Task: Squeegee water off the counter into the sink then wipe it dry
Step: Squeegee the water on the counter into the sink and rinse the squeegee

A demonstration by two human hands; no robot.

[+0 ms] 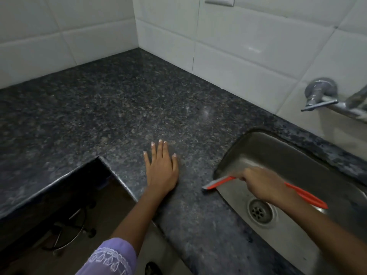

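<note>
Your right hand (260, 185) has its fingers clamped on the orange squeegee (220, 182), whose blade end lies over the left rim of the sink (297, 155). Left of the sink, your left hand (161, 167) lies flat on the dark surface (119, 108), fingers apart. A tap (325, 96) sticks out of the tiled wall (238, 46) above the sink.

Counter (139, 100) was dark speckled polished stone, faintly glossy. Sink (278, 155) was dull brushed metal. Wall tiles (248, 46) were glossy white ceramic. Squeegee (305, 195) looked smooth orange plastic.
</note>
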